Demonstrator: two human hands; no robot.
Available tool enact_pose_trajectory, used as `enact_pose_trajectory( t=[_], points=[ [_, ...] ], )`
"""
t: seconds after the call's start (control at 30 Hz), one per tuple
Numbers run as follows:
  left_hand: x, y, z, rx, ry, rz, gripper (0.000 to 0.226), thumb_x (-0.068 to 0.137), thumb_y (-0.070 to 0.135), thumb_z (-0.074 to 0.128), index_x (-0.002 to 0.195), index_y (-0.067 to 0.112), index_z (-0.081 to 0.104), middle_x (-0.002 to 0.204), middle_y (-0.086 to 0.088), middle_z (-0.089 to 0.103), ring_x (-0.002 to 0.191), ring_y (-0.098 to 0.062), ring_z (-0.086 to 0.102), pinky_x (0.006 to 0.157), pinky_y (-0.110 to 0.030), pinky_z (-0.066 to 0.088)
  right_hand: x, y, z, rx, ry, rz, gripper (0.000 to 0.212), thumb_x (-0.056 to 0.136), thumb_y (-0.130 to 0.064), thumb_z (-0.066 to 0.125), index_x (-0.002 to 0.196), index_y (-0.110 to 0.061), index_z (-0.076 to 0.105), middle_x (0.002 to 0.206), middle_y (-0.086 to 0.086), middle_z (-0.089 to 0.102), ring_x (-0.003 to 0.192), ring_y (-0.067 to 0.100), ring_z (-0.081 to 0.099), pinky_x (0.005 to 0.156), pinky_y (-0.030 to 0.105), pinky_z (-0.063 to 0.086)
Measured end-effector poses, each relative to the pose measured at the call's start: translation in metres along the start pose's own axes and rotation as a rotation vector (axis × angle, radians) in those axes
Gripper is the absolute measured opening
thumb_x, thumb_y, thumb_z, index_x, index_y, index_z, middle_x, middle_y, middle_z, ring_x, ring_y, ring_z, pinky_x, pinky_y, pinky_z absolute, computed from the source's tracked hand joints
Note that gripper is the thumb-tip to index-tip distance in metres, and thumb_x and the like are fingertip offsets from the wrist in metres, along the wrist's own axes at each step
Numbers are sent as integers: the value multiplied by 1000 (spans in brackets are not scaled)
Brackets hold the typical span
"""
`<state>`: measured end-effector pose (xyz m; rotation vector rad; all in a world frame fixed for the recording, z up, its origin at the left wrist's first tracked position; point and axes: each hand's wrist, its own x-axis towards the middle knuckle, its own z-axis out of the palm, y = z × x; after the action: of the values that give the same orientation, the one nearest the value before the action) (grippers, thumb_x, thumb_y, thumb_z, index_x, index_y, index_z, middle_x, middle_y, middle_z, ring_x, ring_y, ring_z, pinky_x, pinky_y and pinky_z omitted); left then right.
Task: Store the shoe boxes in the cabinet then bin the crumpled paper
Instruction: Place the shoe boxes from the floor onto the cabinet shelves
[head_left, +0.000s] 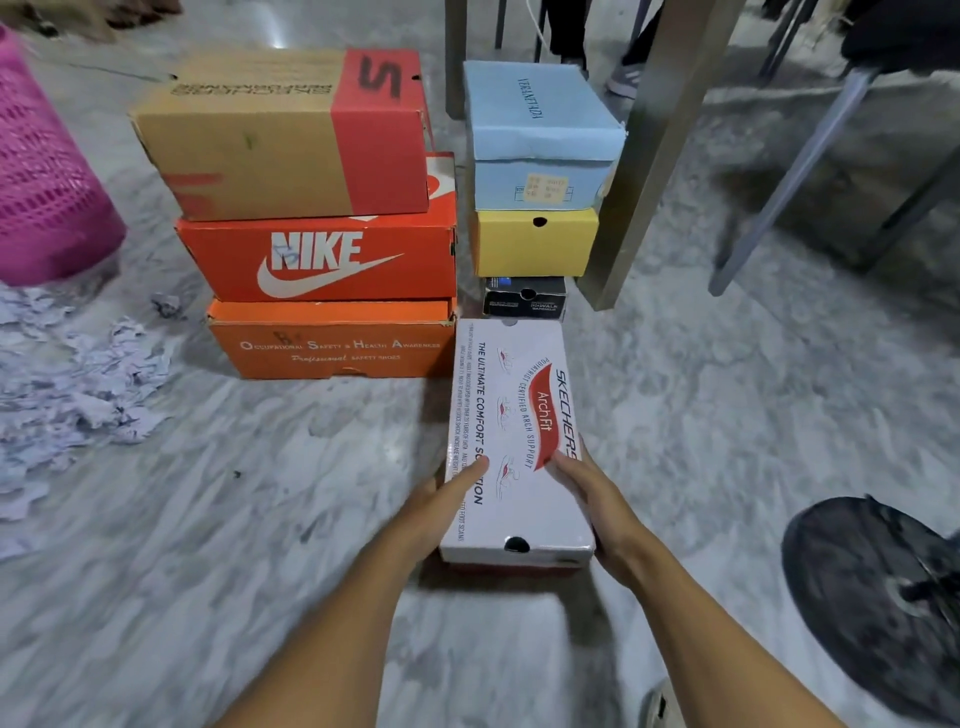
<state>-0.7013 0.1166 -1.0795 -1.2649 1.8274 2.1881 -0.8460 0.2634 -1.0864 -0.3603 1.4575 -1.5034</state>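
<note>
Here, at the far left edge of the frame, you have a pink perforated basket, and below it a heap of crumpled paper spread on the grey marbled floor.

Moving right, a stack of three shoe boxes stands left of centre. On top is a brown and red box with a large black "S" on its red end. Under it is a red-orange box printed "NIKE" in white with the swoosh. At the bottom, an orange box reads "Occupational Safety & Health Awareness" and "Professional Safety Shoes".

Just right of that, a second stack rises in the upper centre: a pale blue box whose lid reads something like "VERANTADA", then a yellow box with a round finger hole, then a small black box whose label is too small to read. A metal table leg stands right beside this stack.

In the centre, your left hand and right hand are apart, each clamped on one long side of a white box, thumbs over the lid. It reads "SKECHERS", "ArchFit", "PODIATRIST CERTIFIED ARCH SUPPORT" and "THE ULTIMATE COMFORT". Its far end sits just before the black box.

At the lower right lies a dark round object, blurred.
</note>
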Motion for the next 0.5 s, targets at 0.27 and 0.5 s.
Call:
enact_pose_trajectory(
  t=[0.27, 0.5],
  points=[
    [-29, -16, -4, -27, -24, 92, 44, 91, 43, 59, 131, 50, 42, 125, 19, 64, 110, -5, 64, 99, -31, 47, -21, 2, 3, 25, -67, 79, 51, 82, -32, 60, 131, -21, 55, 126, 11, 68, 112, 28, 66, 95, 43, 48],
    [-58, -19, -21, -247, 21, 8, 40, 90, 42, 56, 128, 28, 54, 117, -3, 71, 100, -19, 69, 76, -29, 52, -33, -5, 25, -51, -266, 80, 53, 87, -28, 56, 140, -27, 50, 134, 7, 63, 122, 28, 60, 98, 42, 46]
  ],
)
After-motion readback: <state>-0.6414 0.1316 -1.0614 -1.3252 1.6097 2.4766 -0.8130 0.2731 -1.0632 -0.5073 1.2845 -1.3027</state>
